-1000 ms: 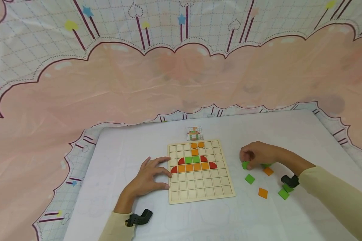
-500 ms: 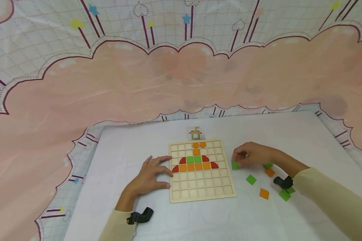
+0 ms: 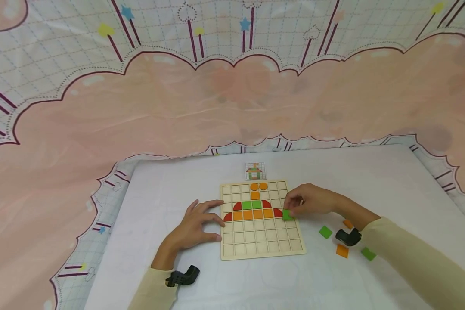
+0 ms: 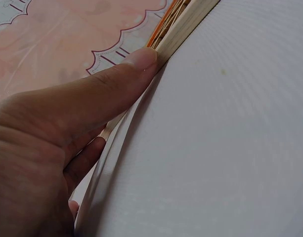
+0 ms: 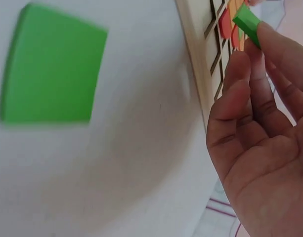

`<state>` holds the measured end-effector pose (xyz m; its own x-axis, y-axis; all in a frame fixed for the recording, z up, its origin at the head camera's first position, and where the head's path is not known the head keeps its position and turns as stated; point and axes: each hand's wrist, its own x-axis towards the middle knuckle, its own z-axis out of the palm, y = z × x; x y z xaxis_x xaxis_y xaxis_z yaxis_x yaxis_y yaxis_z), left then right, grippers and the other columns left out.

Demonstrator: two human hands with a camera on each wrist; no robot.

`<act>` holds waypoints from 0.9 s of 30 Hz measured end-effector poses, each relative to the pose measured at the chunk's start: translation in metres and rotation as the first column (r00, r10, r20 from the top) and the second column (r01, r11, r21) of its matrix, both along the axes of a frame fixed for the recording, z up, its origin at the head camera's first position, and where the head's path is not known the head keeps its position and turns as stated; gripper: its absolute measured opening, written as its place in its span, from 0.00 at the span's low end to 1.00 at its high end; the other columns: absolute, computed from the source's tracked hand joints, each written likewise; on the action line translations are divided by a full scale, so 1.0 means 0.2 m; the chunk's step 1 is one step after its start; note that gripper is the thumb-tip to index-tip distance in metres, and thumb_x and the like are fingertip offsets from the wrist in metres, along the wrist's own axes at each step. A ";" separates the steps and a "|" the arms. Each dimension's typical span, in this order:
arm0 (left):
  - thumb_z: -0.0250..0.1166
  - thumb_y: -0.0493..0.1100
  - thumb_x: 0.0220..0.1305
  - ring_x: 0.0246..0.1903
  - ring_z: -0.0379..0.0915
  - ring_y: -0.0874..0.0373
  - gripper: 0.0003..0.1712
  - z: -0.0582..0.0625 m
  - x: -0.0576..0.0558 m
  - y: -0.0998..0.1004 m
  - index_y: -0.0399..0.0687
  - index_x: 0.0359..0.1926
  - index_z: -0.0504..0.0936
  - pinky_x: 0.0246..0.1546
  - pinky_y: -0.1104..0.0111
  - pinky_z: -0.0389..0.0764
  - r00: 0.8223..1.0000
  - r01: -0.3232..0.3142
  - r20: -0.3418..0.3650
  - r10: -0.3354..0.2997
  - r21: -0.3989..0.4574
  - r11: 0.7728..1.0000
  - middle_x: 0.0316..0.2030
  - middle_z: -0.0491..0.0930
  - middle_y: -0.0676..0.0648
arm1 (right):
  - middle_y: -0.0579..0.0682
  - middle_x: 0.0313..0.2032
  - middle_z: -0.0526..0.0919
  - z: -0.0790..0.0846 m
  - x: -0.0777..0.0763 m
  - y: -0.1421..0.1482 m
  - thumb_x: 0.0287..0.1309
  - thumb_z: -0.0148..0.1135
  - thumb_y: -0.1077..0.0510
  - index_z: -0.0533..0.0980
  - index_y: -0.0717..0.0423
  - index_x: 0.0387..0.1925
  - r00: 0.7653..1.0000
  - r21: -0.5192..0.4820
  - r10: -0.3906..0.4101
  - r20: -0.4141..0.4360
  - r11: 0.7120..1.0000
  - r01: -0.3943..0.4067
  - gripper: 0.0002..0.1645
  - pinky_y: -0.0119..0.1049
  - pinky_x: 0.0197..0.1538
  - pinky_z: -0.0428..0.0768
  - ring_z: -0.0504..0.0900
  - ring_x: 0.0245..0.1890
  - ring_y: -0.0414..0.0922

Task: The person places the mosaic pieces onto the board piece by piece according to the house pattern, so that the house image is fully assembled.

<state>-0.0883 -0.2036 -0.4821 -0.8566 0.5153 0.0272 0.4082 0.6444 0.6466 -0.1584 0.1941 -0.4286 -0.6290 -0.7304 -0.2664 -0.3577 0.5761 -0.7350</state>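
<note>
A wooden grid board (image 3: 261,247) lies on the white table. Green and orange squares, red quarter-round pieces (image 3: 266,204) and two orange discs (image 3: 258,186) fill some of its cells. My left hand (image 3: 193,226) touches the board's left edge with spread, fairly straight fingers; in the left wrist view the thumb (image 4: 126,74) rests against the wooden side. Between thumb and fingers my right hand (image 3: 314,200) pinches a green square tile (image 3: 287,215) over the board's right edge. The right wrist view shows this green tile (image 5: 247,22) at the fingertips, tilted.
Right of the board lie loose green tiles (image 3: 325,232) and orange tiles (image 3: 342,251), some partly hidden by the right forearm and its black wrist camera (image 3: 348,237). A small pattern card (image 3: 255,171) lies just behind the board. A patterned cloth (image 3: 232,99) rises behind the table.
My right hand has moved left with the green tile, from the loose tiles to over the board's right edge. The left hand stays at the board's left edge. The head view has shifted slightly.
</note>
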 end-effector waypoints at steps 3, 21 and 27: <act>0.82 0.52 0.47 0.75 0.60 0.48 0.16 0.00 0.00 0.00 0.74 0.36 0.86 0.78 0.41 0.34 1.000 -0.003 0.003 0.003 -0.002 1.000 0.73 0.68 0.52 | 0.39 0.31 0.83 -0.02 0.00 -0.04 0.62 0.71 0.54 0.84 0.45 0.40 1.000 -0.022 -0.017 0.010 1.000 0.017 0.05 0.29 0.42 0.81 0.79 0.35 0.40; 0.82 0.53 0.46 0.75 0.60 0.48 0.17 0.00 0.00 0.01 0.74 0.37 0.86 0.79 0.42 0.33 1.000 -0.015 0.012 0.015 -0.007 1.000 0.74 0.67 0.54 | 0.40 0.27 0.83 -0.07 0.06 -0.22 0.58 0.75 0.54 0.85 0.47 0.35 0.995 -0.030 -0.097 0.020 0.995 0.098 0.05 0.28 0.39 0.79 0.79 0.32 0.41; 0.82 0.53 0.46 0.75 0.60 0.48 0.17 0.00 0.00 0.01 0.75 0.36 0.85 0.79 0.42 0.34 1.000 -0.010 0.006 0.010 -0.012 1.000 0.73 0.67 0.54 | 0.39 0.26 0.83 -0.07 0.08 -0.25 0.57 0.75 0.53 0.85 0.45 0.32 0.996 -0.029 -0.089 -0.008 0.996 0.088 0.04 0.28 0.37 0.79 0.78 0.31 0.40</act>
<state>-0.0887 -0.2024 -0.4818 -0.8619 0.5068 0.0163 0.3978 0.6560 0.6414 -0.1431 0.1447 -0.4425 -0.6938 -0.6789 -0.2402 -0.3130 0.5847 -0.7485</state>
